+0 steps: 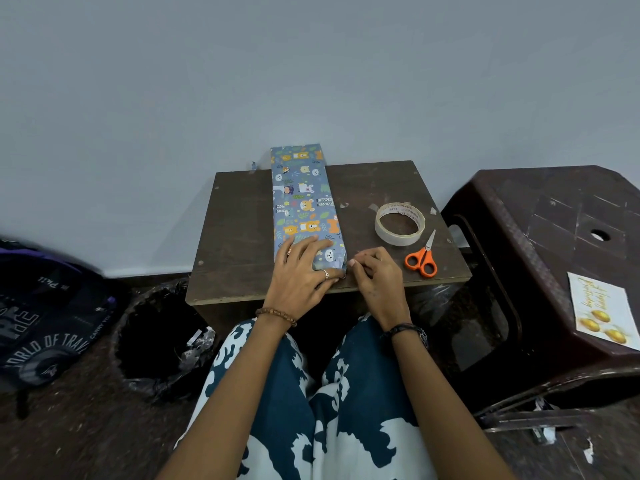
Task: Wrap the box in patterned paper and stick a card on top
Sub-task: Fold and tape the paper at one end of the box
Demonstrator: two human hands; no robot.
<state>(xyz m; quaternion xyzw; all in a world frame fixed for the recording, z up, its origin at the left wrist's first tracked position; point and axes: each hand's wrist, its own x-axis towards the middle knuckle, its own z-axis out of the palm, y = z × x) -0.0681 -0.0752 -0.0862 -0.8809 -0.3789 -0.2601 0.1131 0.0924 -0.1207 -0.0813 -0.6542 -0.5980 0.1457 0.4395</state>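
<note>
Small dark brown table (242, 216) sits centre frame, pushed against a plain pale grey-blue wall (311, 64); top is scuffed, with bits of tape and paper scraps stuck on it. Long wrapped box (304, 202) in blue animal-print paper lies lengthwise from 6 toward 12 o'clock on the table, far end overhanging the back edge at the wall.

Left hand (304, 268) lies flat on the box's near end, fingers spread and pressing down, a ring on one finger, bead bracelet at the wrist. Right hand (372, 275) is just beside the box's near right corner, fingertips bunched and pinching at the paper edge there — what exactly is between them is too small to tell. Dark band on that wrist.

Tape roll (400, 223) lies flat at 3 o'clock of the box, well apart from it. Orange-handled scissors (421, 258) lie closed just beside the roll, at its 5 o'clock, near the table's right edge.

Dark brown plastic stool (540, 216) stands at 3 o'clock of the table; a greeting card (602, 310) with gold lettering and gold balls lies on its near edge.

Black-lined bin (156, 337) on the floor at 8 o'clock — dark printed backpack (45, 323) further left. Dark speckled floor (86, 438). Person's lap in blue-and-white patterned trousers (311, 403) at 6 o'clock.
</note>
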